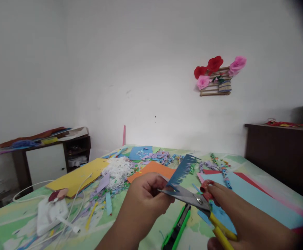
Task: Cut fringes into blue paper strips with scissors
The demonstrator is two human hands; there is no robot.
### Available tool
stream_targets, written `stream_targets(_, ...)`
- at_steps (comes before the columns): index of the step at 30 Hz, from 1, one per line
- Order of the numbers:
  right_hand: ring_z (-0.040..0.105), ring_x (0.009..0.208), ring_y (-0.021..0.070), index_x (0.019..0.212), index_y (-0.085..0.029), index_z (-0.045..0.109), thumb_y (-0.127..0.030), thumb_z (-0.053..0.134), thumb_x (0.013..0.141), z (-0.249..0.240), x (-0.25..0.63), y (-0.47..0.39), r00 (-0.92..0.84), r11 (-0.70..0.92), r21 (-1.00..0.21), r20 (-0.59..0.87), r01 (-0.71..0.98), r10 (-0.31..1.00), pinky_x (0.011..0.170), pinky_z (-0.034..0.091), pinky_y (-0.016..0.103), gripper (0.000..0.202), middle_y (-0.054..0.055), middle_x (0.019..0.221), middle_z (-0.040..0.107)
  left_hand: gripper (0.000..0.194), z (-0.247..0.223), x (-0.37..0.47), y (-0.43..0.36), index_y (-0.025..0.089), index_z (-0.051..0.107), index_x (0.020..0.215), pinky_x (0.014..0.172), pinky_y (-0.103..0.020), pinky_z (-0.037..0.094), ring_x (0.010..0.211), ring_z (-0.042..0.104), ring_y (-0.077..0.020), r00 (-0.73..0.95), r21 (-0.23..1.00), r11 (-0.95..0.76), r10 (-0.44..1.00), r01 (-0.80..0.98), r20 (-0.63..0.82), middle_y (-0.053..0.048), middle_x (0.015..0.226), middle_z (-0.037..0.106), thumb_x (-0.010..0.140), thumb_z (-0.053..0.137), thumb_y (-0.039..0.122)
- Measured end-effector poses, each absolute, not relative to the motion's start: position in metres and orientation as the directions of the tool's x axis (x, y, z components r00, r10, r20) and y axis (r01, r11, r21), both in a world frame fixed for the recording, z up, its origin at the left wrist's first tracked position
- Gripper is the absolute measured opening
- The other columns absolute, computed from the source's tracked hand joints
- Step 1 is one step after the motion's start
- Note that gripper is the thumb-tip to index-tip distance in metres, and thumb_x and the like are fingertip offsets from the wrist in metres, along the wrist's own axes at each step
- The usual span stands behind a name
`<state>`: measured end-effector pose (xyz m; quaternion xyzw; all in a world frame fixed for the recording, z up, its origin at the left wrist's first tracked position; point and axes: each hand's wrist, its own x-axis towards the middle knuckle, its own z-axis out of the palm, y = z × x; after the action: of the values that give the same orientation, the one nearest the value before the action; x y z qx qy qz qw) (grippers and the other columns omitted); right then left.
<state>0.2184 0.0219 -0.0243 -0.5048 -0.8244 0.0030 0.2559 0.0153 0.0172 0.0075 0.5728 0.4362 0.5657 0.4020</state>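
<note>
Clearly, the left hand [150, 199] pinches one dark blue paper strip [181, 172] between thumb and fingers above the table [154, 236], while the right hand [241, 215] grips one pair of scissors [188, 197] by its yellow handles. The strip's long axis slants from the left hand up and rightward toward the table's far edge, a fringe of narrow cuts running along its right side; the scissors' blades point left, crossing its near end. Below the hands, one green cutter [177, 227] lies toward the near edge, its long axis tilting up to the right. Beyond the left hand is one orange sheet [154, 169], with a blue sheet [139, 152] bearing scraps near the far edge. Toward the left edge come a yellow sheet [80, 177], a heap of white shreds [119, 170] and, at the near left corner, a white power strip [43, 218]. A light blue sheet [260, 198] lies toward the right edge. On the wall, four flowers [215, 64], two red and two pink, adorn one slatted rack [215, 93].
</note>
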Motion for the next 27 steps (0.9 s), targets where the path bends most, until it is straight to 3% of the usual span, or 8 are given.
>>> stream_targets(8,0.058,0.088,0.0281,0.09,-0.026,0.055,-0.025,0.064,0.052,-0.022,0.21,0.02,-0.37,0.585,-0.238,0.58,0.775,0.726,0.063,0.05,0.028,0.04,0.005,0.098,0.061,0.012,0.01,0.019,0.01,0.017,0.046,0.043,0.039,-0.018,0.022,0.037,0.031,-0.0054,-0.076,0.93,-0.366,0.927,0.045,0.368,0.007,0.036,0.041,0.054,0.051,0.018)
stream_targets(14,0.055,0.097,0.031,0.097,-0.024,0.059,-0.024,0.067,0.05,-0.028,0.21,0.018,-0.368,0.631,-0.314,0.598,0.709,0.711,0.076,0.047,0.032,0.048,0.007,0.107,0.06,0.011,0.01,0.015,0.007,0.017,0.046,0.043,0.04,-0.019,0.023,0.039,0.031,-0.0065,-0.098,0.893,-0.431,0.89,0.133,0.444,0.006,0.041,0.04,0.053,0.051,0.019)
stream_targets(21,0.055,0.098,0.0305,0.099,-0.024,0.058,-0.018,0.068,0.045,-0.027,0.205,0.016,-0.333,0.618,-0.336,0.613,0.71,0.716,0.077,0.047,0.031,0.055,0.006,0.108,0.06,0.012,0.011,0.015,0.0,0.018,0.048,0.044,0.037,-0.018,0.02,0.038,0.03,-0.0064,-0.133,0.918,-0.354,0.916,0.177,0.379,0.006,0.039,0.04,0.055,0.053,0.02)
stream_targets(27,0.055,0.098,0.03,0.094,-0.025,0.058,-0.019,0.066,0.048,-0.027,0.204,0.017,-0.337,0.641,-0.342,0.632,0.687,0.698,0.077,0.046,0.031,0.047,0.005,0.106,0.06,0.013,0.008,0.017,0.0,0.018,0.046,0.045,0.04,-0.018,0.025,0.04,0.033,-0.0066,-0.143,0.929,-0.354,0.919,0.106,0.367,0.006,0.039,0.041,0.057,0.051,0.02)
